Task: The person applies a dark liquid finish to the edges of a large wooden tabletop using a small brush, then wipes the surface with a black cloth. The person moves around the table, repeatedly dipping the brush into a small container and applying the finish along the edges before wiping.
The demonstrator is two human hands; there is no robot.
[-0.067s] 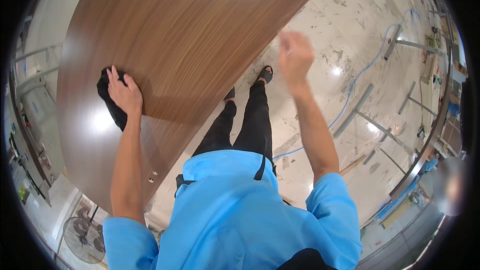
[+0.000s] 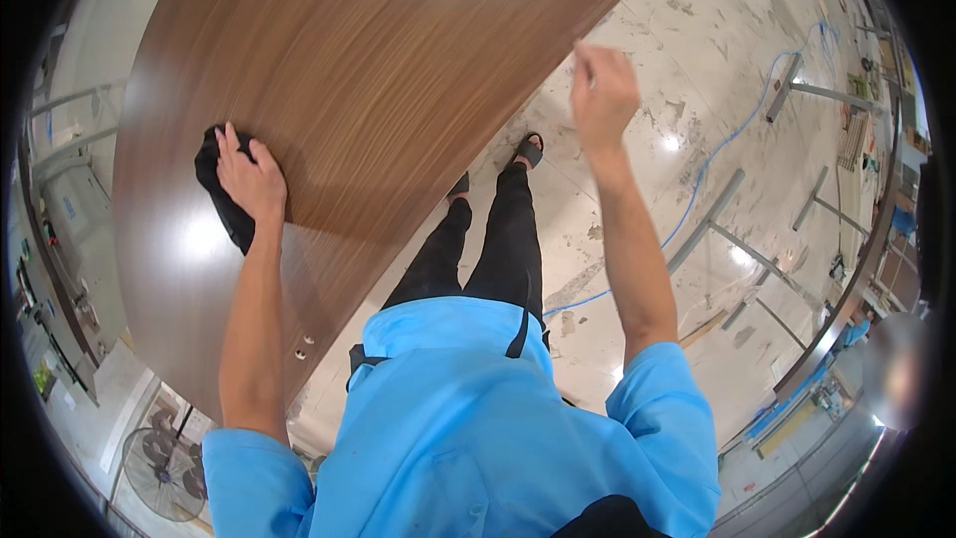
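On the left side of a large brown wood-grain tabletop (image 2: 378, 70), my left hand (image 2: 249, 174) holds a bunched black cloth (image 2: 221, 189) down against the surface. Its fingers lie over the cloth, with the thumb a little apart. My right hand (image 2: 605, 95) is raised beside the tabletop's right edge, over the floor in the picture. Its fingers are curled in, slightly blurred, and nothing shows in them. Near the edge closest to me, two small pale bits (image 2: 305, 347) lie on the tabletop.
A blue hose (image 2: 709, 161) runs over the stained pale floor (image 2: 677, 70) on the right. Grey metal T-shaped legs (image 2: 705, 219) lie there too. A fan (image 2: 164, 473) stands at the lower left. My sandalled feet (image 2: 530, 147) are beside the tabletop's edge.
My right hand has moved slightly right and up in the picture. My left hand and the black cloth have barely shifted.
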